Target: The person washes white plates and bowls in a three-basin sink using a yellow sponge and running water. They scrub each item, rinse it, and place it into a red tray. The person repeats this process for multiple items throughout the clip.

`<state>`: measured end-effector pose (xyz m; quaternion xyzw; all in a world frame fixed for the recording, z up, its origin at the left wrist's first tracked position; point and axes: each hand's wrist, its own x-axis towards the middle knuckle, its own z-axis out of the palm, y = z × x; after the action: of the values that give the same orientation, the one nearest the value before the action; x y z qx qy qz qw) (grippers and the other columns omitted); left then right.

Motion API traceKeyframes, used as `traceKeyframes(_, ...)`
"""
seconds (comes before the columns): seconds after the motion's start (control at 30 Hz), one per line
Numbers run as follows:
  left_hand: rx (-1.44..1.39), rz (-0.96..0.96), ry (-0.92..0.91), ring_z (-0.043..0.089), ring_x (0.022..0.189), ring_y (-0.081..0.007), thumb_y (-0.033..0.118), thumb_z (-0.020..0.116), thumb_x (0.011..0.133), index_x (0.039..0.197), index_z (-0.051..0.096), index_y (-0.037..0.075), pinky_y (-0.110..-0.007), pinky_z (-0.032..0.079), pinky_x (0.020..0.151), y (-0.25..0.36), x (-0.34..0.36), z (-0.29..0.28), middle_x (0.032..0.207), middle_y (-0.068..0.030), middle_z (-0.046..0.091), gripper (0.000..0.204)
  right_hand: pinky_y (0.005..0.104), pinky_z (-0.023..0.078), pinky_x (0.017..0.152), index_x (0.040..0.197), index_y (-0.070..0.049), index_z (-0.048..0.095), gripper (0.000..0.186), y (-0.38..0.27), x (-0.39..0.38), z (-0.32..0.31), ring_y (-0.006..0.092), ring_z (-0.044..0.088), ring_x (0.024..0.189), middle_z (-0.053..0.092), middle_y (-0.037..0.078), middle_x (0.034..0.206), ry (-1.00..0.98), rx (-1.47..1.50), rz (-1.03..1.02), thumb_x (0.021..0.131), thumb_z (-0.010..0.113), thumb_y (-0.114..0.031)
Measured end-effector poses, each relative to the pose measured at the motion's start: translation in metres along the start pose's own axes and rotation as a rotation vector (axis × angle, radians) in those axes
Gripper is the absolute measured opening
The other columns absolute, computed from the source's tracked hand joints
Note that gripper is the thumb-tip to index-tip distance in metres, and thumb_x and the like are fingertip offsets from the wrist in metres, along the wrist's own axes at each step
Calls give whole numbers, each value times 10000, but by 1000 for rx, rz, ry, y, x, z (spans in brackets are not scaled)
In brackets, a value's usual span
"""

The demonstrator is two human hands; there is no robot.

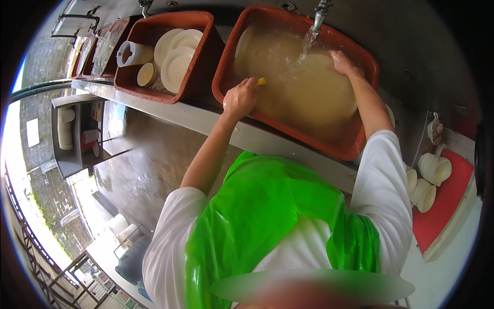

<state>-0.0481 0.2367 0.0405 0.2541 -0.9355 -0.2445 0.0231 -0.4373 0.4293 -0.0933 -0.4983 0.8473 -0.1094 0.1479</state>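
A large orange-red plastic basin [221,67] of cloudy, yellowish water lies in front of me. My left hand [241,99] is closed at its near left rim, with a small yellow piece [261,81], like a bit of sponge, sticking out of the fingers. Across the basin, my right hand [343,63] curls at the far edge of a large pale round plate [329,92], mostly blurred by the water. From the metal tap [320,18], water runs into the basin beside that hand.
A second orange-red basin [206,38] to the left holds several white plates [177,69], a small bowl [147,75] and a white jug [135,53]. Farther left stand more basins. On the right, white cups [435,167] rest by a red board [447,201]. A steel ledge [257,136] runs in front.
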Motion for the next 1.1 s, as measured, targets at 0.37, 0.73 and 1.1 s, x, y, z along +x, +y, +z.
traceKeyframes(0.37,-382,-17,-85,673,989,-401,254,575,962,1211,643,43,-444,517,838,-11,49,21,1012,-217,702,333,422,542,894,1156,1,625,407,-29,-111,-69,265,671,1009,682,100,1135,245,1190,556,815,743,-187)
traceKeyframes(0.73,-453,647,257,427,1379,-395,144,547,915,1399,519,35,-496,320,1154,119,156,174,1401,-208,556,497,369,612,747,1094,29,619,237,-161,-180,17,234,690,879,673,107,977,243,1998,644,870,613,-46)
traceKeyframes(1.1,-49,642,157,425,1406,-330,217,505,936,1489,426,78,-541,329,1135,59,158,125,1554,-167,412,576,478,524,973,1254,83,544,469,-175,-206,23,303,624,1104,625,174,1214,356,2143,524,804,520,-47)
